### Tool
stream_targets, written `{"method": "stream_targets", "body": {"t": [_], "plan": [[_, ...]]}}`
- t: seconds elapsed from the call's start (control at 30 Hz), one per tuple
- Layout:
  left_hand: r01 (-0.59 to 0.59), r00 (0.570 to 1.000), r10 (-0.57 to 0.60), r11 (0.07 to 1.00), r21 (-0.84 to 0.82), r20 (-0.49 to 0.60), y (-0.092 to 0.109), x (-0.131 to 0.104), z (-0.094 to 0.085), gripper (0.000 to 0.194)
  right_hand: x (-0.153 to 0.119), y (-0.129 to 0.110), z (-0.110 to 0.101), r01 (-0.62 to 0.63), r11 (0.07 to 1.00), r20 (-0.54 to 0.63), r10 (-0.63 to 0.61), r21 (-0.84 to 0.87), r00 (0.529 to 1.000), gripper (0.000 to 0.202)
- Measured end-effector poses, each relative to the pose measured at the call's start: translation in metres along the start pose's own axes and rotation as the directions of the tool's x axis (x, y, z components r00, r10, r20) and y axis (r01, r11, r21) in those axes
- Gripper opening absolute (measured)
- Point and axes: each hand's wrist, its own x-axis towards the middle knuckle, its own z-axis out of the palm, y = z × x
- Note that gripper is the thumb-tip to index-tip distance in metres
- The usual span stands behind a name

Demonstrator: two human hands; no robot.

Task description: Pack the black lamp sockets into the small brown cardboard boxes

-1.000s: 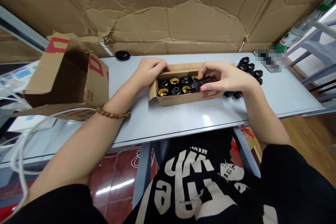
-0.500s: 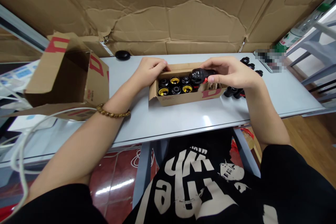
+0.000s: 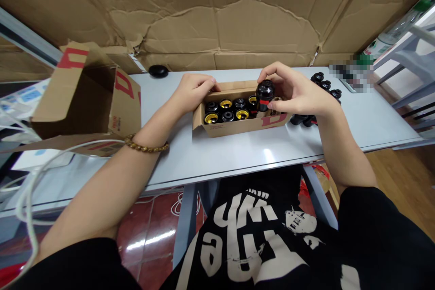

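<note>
Holding a black cylindrical part with a red tab (image 3: 265, 91) between thumb and fingers, the right hand (image 3: 297, 90) is the nearer one, just right of it; the part's long axis stands near upright over the right half of the narrow carton (image 3: 238, 128), centre frame. Whether its lower end touches anything is hidden. The left hand (image 3: 192, 93) rests with fingers curled at the carton's upper-left rim; whether it pinches cannot be told. Inside, yellow-rimmed ends (image 3: 211, 118) alternate with black ends (image 3: 228, 115) in two rows. More black parts (image 3: 326, 85) lie at right.
</note>
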Motion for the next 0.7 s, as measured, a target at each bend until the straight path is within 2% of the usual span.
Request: {"method": "stream_targets", "body": {"t": [0.13,0.33,0.47,0.7], "plan": [[-0.021,1.0,0.021,1.0,0.0,-0.005,-0.0007,0.0002,-0.0003,0.044,-0.0015,-0.0021,0.0011,-0.048,0.999,-0.006,0.048,-0.023,0.999,0.057],[-0.014,1.0,0.014,1.0,0.008,-0.016,0.0004,0.0001,0.0001,0.044,-0.0015,-0.0058,0.0016,-0.114,0.991,0.053,0.118,-0.07,0.992,0.047],[-0.004,1.0,0.004,1.0,0.007,-0.013,0.0025,-0.0002,0.0001,0.044,-0.0007,-0.0049,0.0013,-0.124,0.985,0.069,0.133,-0.122,0.989,0.049],[-0.007,1.0,0.007,1.0,0.011,-0.007,0.0033,-0.0009,-0.0013,0.044,0.0006,-0.0004,0.0006,-0.112,0.967,0.1,0.137,-0.229,0.985,0.037]]}}
